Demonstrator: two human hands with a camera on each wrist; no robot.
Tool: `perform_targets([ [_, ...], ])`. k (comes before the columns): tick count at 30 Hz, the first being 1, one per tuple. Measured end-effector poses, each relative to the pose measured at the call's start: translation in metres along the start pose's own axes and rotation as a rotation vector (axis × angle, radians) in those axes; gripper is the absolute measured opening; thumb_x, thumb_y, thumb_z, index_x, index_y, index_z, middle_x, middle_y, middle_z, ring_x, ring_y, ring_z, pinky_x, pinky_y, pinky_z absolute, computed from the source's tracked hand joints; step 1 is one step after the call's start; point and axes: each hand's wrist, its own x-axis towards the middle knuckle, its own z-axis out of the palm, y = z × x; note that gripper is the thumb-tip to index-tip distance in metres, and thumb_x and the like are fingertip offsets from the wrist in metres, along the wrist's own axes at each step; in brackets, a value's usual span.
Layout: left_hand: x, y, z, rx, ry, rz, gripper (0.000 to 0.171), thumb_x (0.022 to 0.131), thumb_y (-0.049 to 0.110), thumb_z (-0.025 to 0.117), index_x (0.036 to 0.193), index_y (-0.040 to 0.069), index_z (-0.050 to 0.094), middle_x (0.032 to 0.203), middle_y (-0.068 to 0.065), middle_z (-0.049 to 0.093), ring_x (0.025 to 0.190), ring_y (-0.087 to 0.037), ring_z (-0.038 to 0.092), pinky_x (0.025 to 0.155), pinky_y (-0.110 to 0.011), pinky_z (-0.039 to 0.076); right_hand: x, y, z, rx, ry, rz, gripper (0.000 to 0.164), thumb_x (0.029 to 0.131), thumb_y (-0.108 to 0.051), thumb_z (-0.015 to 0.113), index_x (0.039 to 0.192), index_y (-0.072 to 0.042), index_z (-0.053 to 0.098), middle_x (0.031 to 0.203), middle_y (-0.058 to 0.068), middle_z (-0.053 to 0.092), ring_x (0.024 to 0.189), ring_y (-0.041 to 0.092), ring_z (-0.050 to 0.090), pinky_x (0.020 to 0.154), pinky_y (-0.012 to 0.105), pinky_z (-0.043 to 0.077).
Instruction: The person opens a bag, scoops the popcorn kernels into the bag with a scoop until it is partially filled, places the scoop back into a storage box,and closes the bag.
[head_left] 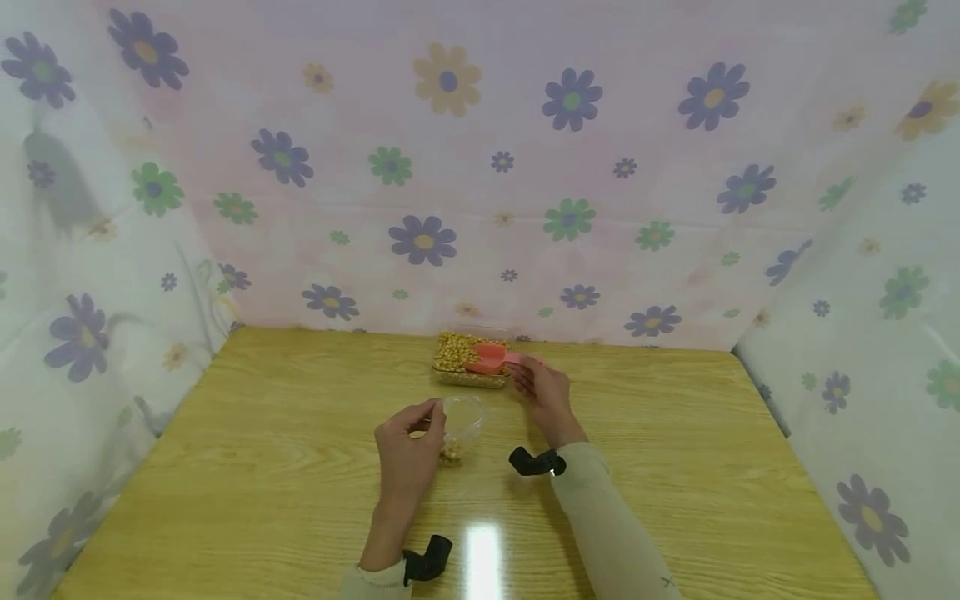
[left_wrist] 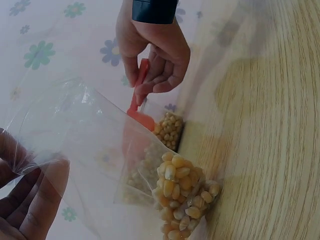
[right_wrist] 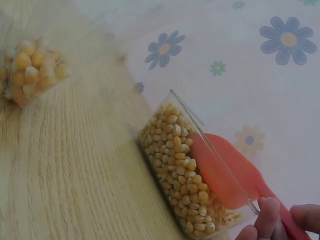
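My left hand [head_left: 411, 446] pinches the rim of a clear plastic bag [head_left: 467, 417] between thumb and fingers. Corn kernels [left_wrist: 181, 187] fill the bottom of this bag, which sits low over the table. The handle of a red scoop [head_left: 491, 358] is gripped by my right hand [head_left: 546, 396]. In the right wrist view the scoop's bowl [right_wrist: 225, 170] dips into a clear rectangular container [right_wrist: 152, 112], against the heap of corn kernels [right_wrist: 175, 165]. The bag's film partly veils the scoop and container in the left wrist view.
The container stands near the back edge of the wood-grain table [head_left: 285, 467], close to a flowered cloth [head_left: 495, 183] that hangs behind and at both sides. Black wrist mounts [head_left: 427, 558] sit on both forearms. A bright reflection lies on the table's front part.
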Motion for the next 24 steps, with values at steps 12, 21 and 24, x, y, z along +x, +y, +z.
perform_targets([
  [12,0.000,-0.002,-0.001,0.008,0.008,-0.010,0.014,0.097,0.009,0.070,0.103,0.002,0.081,0.083,-0.012,0.075,0.070,-0.028,0.071,0.055,-0.019,0.055,-0.003,0.007,-0.004,0.128,-0.036,0.051,0.038,0.106,-0.018,0.058,0.139,0.000,0.059,0.081,-0.004,0.075,0.076,0.007,0.067,0.078,0.024,0.055],
  [21,-0.002,0.023,-0.004,0.027,0.022,-0.023,0.014,0.096,-0.001,0.068,0.101,-0.008,0.078,0.083,-0.021,0.074,0.068,-0.025,0.070,0.055,-0.014,0.052,-0.003,0.007,-0.006,0.246,-0.078,0.016,0.016,0.105,-0.018,0.059,0.094,-0.011,0.068,0.081,-0.002,0.075,0.076,0.010,0.063,0.078,0.025,0.052],
  [24,-0.003,0.034,-0.005,0.017,0.017,-0.038,0.013,0.095,-0.004,0.067,0.100,-0.011,0.077,0.082,-0.024,0.073,0.069,-0.032,0.070,0.055,-0.013,0.051,-0.004,0.006,-0.007,0.266,-0.099,0.015,0.018,0.106,-0.018,0.057,0.092,-0.011,0.067,0.078,-0.002,0.073,0.075,0.010,0.063,0.077,0.025,0.052],
])
